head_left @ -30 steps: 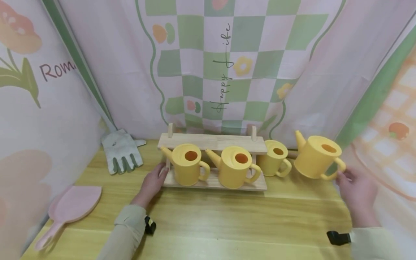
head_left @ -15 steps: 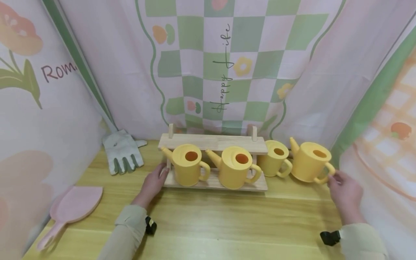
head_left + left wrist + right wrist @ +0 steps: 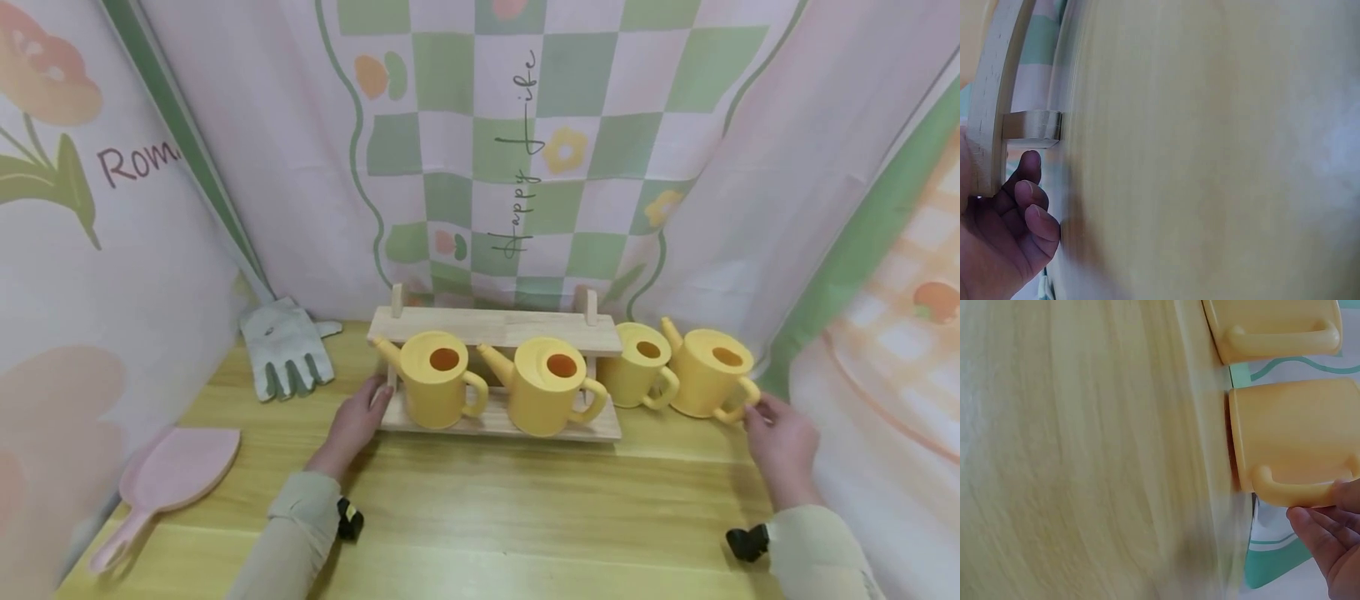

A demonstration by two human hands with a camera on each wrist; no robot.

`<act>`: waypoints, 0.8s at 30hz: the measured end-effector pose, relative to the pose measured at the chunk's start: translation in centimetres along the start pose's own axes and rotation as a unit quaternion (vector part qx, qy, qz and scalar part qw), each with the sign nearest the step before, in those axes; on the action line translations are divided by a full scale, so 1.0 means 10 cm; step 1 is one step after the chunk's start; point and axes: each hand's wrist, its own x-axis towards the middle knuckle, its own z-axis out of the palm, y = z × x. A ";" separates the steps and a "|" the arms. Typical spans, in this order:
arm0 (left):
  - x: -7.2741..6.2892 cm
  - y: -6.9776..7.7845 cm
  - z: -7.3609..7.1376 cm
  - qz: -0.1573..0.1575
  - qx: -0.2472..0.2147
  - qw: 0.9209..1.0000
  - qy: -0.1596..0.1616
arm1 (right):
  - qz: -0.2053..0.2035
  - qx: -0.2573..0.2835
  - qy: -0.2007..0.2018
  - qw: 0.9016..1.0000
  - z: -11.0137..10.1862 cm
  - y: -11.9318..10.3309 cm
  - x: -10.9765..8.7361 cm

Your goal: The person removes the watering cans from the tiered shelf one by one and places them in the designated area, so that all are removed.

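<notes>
At the far right of the table, my right hand pinches the handle of a yellow watering can, which stands upright close beside a second yellow watering can. The right wrist view shows thumb and fingers on that handle. My left hand grips the left end of a small wooden shelf; in the left wrist view its fingers curl under the shelf's end board. On the lower board stand a left watering can and a right watering can, spouts pointing left.
A grey-white work glove lies at the back left. Nearer the front left is a pink dustpan. Patterned curtains hang behind and on both sides of the wooden table.
My right hand has moved left with its watering can, lowering it and bringing it up beside the neighbouring can. My left hand keeps its grip on the shelf.
</notes>
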 end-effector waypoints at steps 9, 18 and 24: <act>0.01 -0.01 0.00 0.005 0.005 1.000 0.002 | 0.007 -0.008 -0.001 1.000 0.06 0.02 0.03; 0.00 0.02 0.00 -0.001 0.002 1.000 -0.005 | 0.059 0.018 0.047 0.997 -0.05 -0.15 -0.03; 0.01 -0.01 -0.01 -0.003 0.002 1.000 -0.002 | 0.048 0.031 0.057 0.997 -0.11 -0.52 -0.15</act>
